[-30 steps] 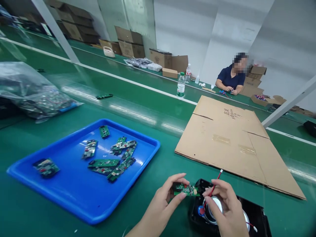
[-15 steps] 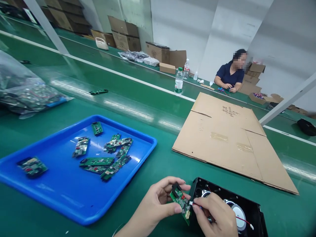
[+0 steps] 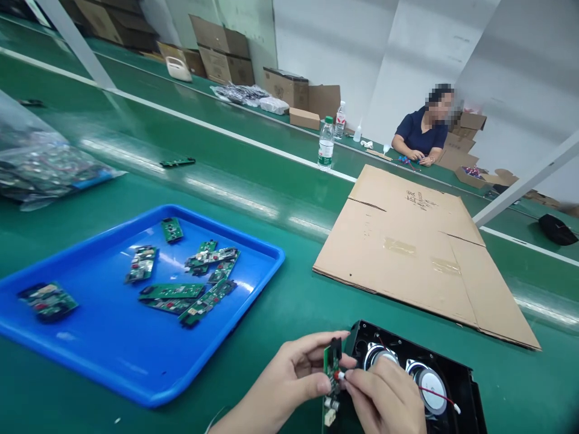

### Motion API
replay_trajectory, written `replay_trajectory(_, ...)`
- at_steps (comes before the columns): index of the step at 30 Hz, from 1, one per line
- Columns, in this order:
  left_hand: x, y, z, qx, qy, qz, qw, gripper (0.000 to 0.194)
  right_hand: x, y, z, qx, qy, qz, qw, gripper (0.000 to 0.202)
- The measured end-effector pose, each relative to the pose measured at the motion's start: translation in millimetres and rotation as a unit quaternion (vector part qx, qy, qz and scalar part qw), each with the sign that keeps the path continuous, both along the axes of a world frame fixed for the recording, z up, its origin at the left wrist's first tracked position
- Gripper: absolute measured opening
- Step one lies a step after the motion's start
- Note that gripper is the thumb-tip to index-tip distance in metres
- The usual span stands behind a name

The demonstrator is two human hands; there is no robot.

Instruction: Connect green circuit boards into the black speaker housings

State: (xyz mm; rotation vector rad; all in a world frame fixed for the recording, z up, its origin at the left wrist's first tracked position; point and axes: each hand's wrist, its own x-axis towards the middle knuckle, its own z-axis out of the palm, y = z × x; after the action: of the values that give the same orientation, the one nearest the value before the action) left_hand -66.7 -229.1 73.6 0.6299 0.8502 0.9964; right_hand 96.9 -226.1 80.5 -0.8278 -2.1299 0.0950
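Observation:
My left hand [image 3: 294, 374] holds a green circuit board [image 3: 329, 386] on edge, thumb on one side and fingers behind. Between the thumb and fingertips of my right hand [image 3: 389, 392] is a small white wire connector [image 3: 341, 375], right at a red socket on the board; whether it is seated I cannot tell. Beneath and beyond my right hand lies an open black speaker housing [image 3: 465, 386] with two round speakers [image 3: 432, 390] in it. A red-and-black wire with a white plug [image 3: 456, 409] trails over the right speaker.
On the left, a blue tray [image 3: 158, 395] bears several circuit boards [image 3: 172, 292]. Behind it lies a clear bag [image 3: 49, 163] of parts. Flattened cardboard [image 3: 420, 241] covers the bench ahead, near a water bottle [image 3: 325, 143]. A person [image 3: 420, 132] sits across the line.
My left hand has turned the board more edge-on. My right hand has moved slightly left, bringing the white connector up to the red socket. The view has shifted a little.

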Motion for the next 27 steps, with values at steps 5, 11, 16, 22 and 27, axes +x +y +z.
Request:
replay_trajectory(5, 0, 5, 0.0, -0.084, -0.063, -0.06, 0.993, 0.055, -4, 2, 6.4, 0.089, -0.047, 0.008, 0.995, 0.015)
replay_trajectory(11, -2, 8, -4.7, -0.087, -0.089, -0.137, 0.983, 0.044, -7, 4, 10.5, 0.167, -0.13, 0.039, 0.977, 0.02)
replay_trajectory(16, -1, 7, 1.1, -0.058, -0.065, -0.11, 0.99, 0.051, -8, 4, 3.5, 0.135, -0.075, 0.007, 0.988, 0.018)
replay_trajectory(22, -4, 5, 3.3, -0.007, 0.009, -0.099, 0.995, 0.032, -9, 6, -3.7, 0.203, -0.059, 0.019, 0.977, 0.019)
replay_trajectory(27, -9, 5, 0.1, 0.013, -0.019, -0.134, 0.991, 0.042, -8, 6, -3.6, 0.183, -0.019, 0.037, 0.982, 0.018)
